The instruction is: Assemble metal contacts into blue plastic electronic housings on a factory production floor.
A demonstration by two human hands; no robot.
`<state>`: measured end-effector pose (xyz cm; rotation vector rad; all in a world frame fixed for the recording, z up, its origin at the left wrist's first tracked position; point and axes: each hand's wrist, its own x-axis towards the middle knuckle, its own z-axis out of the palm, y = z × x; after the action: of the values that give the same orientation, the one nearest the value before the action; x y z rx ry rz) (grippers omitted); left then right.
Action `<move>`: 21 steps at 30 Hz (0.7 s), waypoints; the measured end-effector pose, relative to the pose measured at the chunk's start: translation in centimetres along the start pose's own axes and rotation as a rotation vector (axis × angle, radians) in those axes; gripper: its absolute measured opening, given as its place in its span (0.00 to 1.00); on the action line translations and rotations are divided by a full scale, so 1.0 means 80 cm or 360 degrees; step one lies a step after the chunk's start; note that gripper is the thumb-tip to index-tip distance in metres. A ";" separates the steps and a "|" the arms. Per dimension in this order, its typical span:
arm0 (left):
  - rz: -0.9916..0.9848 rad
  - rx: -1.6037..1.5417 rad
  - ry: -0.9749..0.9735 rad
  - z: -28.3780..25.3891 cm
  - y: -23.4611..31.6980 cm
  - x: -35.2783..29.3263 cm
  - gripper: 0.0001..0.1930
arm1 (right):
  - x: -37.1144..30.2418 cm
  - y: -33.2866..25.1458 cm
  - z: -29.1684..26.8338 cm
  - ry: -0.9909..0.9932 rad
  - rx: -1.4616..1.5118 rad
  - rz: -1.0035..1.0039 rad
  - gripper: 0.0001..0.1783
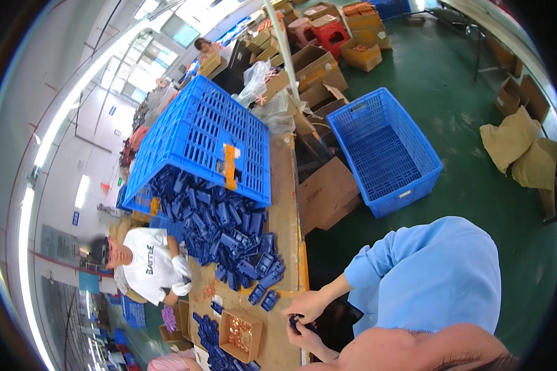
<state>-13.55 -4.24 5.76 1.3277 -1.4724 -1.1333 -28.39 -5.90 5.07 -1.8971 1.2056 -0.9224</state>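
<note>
At the table's edge my right hand and my left hand are close together, fingers closed around a small dark piece. It looks like one of the dark blue moulded plastic parts, but the fingers cover much of it. Just beyond them, a few loose dark blue parts lie on the brown tabletop. A large heap of the same parts spills from a tipped blue plastic crate. Nearer, a small cardboard box holds many copper-coloured pieces, beside a second pile of blue parts.
A blue slatted crate stands on the green floor to the right, next to a flattened cardboard piece. Across the table is a person in a white shirt. Cartons crowd the far end; tan sacks lie far right.
</note>
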 end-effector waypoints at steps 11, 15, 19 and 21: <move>0.0063 0.0136 0.0359 -0.078 -0.087 -0.031 0.15 | 0.004 -0.020 0.087 0.0011 -0.0001 -0.0189 0.14; 0.0088 0.0310 0.0473 -0.112 -0.096 -0.054 0.15 | 0.008 -0.035 0.130 0.0033 -0.0047 -0.0229 0.12; 0.0081 0.0449 0.0704 -0.145 -0.102 -0.082 0.15 | 0.011 -0.060 0.176 -0.0055 -0.0100 -0.0351 0.11; 0.0029 0.0644 0.0783 -0.166 -0.096 -0.106 0.15 | 0.008 -0.083 0.192 -0.0176 -0.0162 -0.0291 0.11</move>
<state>1.97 2.74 1.50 1.7138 -1.3706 -0.4489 -12.30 -1.56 3.05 -2.1388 1.0448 -0.8515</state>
